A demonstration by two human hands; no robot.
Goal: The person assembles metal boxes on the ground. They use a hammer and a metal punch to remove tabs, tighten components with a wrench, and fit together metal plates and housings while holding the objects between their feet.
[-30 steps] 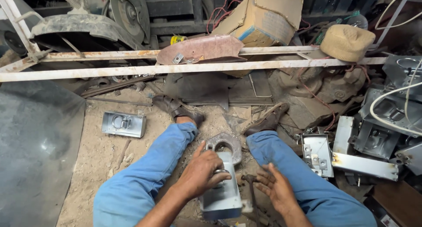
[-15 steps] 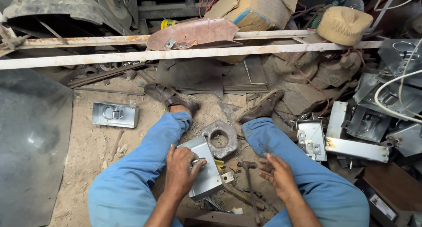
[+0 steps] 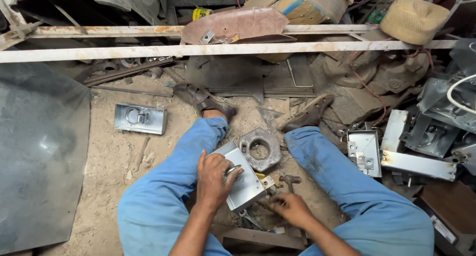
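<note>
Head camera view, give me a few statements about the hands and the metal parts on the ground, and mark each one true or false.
1. The left hand rests on a silver metal box between the legs. True.
2. The right hand is lifting the heavy hexagonal metal ring. False: the ring lies on the ground beyond the box, and the right hand is low by the small tools, apart from it.
3. A second metal box with a ring handle lies on the sandy ground to the left. True.
4. The tan woven hat lies on the ground between the shoes. False: it sits at the top right, above the long bars.
</note>
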